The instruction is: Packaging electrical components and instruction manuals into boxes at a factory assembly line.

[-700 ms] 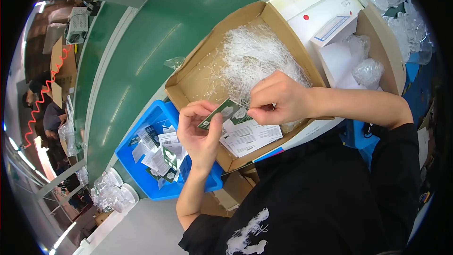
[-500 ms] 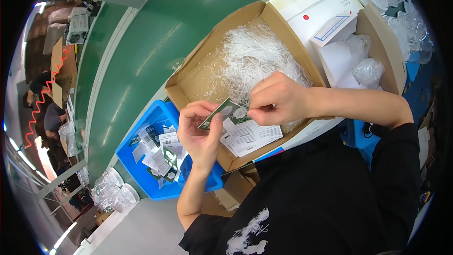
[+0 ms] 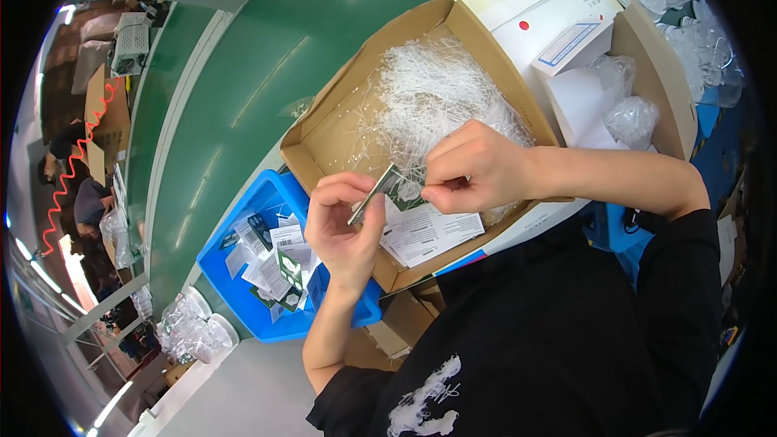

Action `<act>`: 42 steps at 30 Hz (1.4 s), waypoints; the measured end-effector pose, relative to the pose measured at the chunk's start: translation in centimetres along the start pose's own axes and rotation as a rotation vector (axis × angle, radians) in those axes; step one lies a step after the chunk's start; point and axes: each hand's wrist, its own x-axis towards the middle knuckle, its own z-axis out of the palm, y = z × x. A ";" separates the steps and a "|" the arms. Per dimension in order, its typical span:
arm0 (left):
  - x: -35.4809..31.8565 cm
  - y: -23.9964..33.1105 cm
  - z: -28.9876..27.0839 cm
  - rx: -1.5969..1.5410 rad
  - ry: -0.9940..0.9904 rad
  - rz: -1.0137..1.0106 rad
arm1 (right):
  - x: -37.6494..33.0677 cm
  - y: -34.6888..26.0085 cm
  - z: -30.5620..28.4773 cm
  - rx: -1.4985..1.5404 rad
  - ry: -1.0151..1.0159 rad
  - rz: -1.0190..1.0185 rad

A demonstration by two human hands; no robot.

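Two hands (image 3: 340, 222) (image 3: 479, 168), one heap of strands (image 3: 437, 85)

L hand (image 3: 344, 218) over cardboard tray's (image 3: 502, 57) near-left corner, fingers pinching small green card (image 3: 379, 193), tilted. R hand (image 3: 477, 170) over tray's near-right part, fingers pinched tog.; poss. a thin strand btwn them, too fine to tell. In tray: pile of clear plastic strands (image 3: 437, 85), plus white printed sheets (image 3: 433, 236) at tray's near edge. L of tray: blue bin (image 3: 283, 328) w/ cards & leaflets (image 3: 267, 275). R of tray: white box (image 3: 518, 0). Beyond tray: green desk (image 3: 263, 65).
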 end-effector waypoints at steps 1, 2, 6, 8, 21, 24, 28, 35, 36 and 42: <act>0.0 0.1 0.0 0.015 -0.008 0.010 | 0.0 0.0 0.0 0.002 -0.003 0.001; -0.1 0.1 0.1 0.029 -0.016 0.019 | 0.0 0.0 0.0 0.002 -0.003 0.001; -0.2 -0.1 0.2 0.055 -0.041 0.050 | 0.1 0.0 0.1 0.000 0.001 0.016; -0.2 -0.2 0.3 0.068 -0.060 0.063 | 0.0 0.1 0.1 -0.003 0.008 0.015; -0.4 -0.5 -0.2 0.133 -0.211 0.120 | 0.2 -0.1 0.0 -0.015 0.022 0.081; -0.5 -0.5 -0.1 0.123 -0.194 0.124 | 0.1 0.1 0.0 0.000 0.032 0.072; -0.5 -0.4 0.0 0.121 -0.171 0.140 | 0.2 0.1 0.0 -0.019 0.031 0.065; -0.6 -0.1 0.1 0.145 -0.122 0.175 | 0.2 0.1 0.2 0.006 0.031 0.054; -0.6 0.0 0.2 0.145 -0.123 0.175 | 0.2 0.1 0.2 0.006 0.036 0.051; -0.6 0.4 0.5 0.094 -0.068 0.059 | 0.2 0.0 0.1 -0.009 0.051 0.028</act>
